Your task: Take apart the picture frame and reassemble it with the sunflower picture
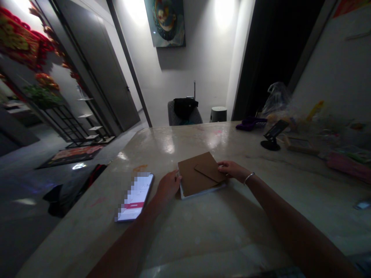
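Note:
A brown kraft-paper envelope [193, 175] with a pointed flap lies flat in the middle of the table. Beneath it, a white edge [199, 192] shows along the left and front sides; what it belongs to is mostly covered. My left hand [169, 184] is closed at the left side, its fingers curled against the edges of the envelope and the white thing. At the right corner, my right hand [232, 170], with a bracelet at the wrist, pinches the envelope between thumb and fingers. A lit phone [136, 199] lies left of my left forearm.
The stone-topped table [232, 231] spreads all round. A black phone stand [272, 139], a purple item [251, 123], a wooden frame [301, 144] and a clear plastic bag [278, 102] are at the right. Beyond the far edge stands a chair [172, 114] with black cloth.

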A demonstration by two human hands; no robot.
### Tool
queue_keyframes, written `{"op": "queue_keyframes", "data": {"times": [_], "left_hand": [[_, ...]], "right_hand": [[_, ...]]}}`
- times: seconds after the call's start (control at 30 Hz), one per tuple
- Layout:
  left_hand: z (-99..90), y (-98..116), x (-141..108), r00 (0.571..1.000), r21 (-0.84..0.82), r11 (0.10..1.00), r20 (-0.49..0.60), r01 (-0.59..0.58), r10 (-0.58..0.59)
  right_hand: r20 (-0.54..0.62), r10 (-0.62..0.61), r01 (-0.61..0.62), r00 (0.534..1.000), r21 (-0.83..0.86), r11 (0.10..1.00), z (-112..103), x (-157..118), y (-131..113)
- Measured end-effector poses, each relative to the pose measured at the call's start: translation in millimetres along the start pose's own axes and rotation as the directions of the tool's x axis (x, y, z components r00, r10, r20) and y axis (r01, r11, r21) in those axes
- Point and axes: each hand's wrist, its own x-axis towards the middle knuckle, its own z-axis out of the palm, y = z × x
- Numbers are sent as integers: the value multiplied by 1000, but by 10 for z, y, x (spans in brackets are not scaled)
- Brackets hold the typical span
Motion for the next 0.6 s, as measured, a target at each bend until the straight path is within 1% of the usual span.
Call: {"op": "queue_keyframes", "data": {"times": [0.1,0.27,0.47,0.6], "left_hand": [[-9,-4,0,1000,-18,1000,16,5,-4],[-10,-29,10,1000,-46,999,25,20,-19],[2,-83,32,999,-98,995,36,-23,27],[-2,-91,35,999,-130,991,38,-24,29]], "right_hand": [[22,5,-5,1000,-8,1000,5,36,49],[40,-36,38,999,-46,998,34,93,102],[7,-82,82,997,-203,976,49,88,68],[-31,-131,120,991,-235,965,80,59,43]]}}
